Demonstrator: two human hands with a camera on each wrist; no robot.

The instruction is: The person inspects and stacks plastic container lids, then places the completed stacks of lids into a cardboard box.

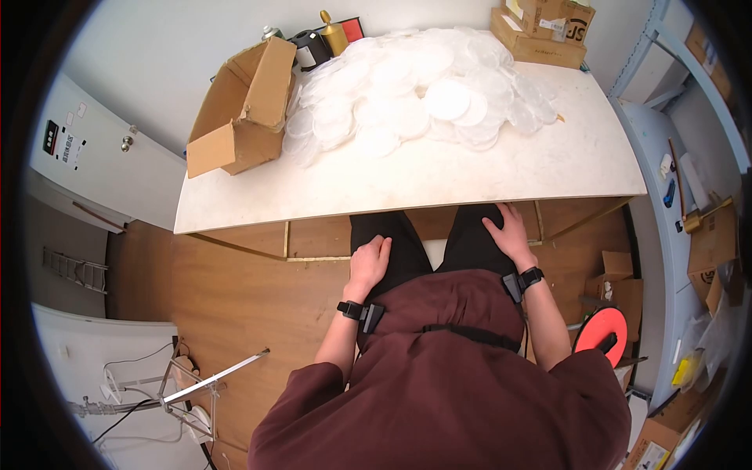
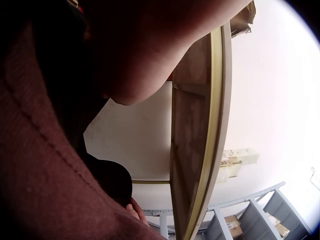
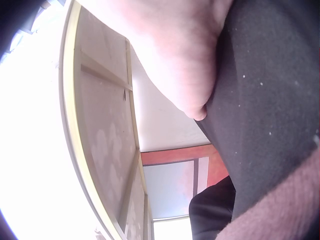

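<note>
Both hands lie on the seated person's black trousers (image 1: 395,239), below the near edge of the white table (image 1: 407,184). The left hand (image 1: 370,262) rests on the left thigh with its thumb side up and holds nothing. On the other thigh, the right hand (image 1: 511,233) rests with relaxed fingers and spread thumb, just short of the table edge. Up on the table, a wide heap of thin, translucent white round discs (image 1: 376,86) spreads across the back. In the right wrist view, the side of the right hand (image 3: 175,65) presses against the dark trouser cloth.
An opened cardboard box (image 1: 262,94) stands at the table's left, with a black container (image 1: 312,51) and a gold bottle (image 1: 334,37) behind it. Stacked cartons (image 1: 540,47) sit at the back right. Blue-grey shelving (image 1: 666,172) lines the right side; a red round stool (image 1: 601,335) is nearby.
</note>
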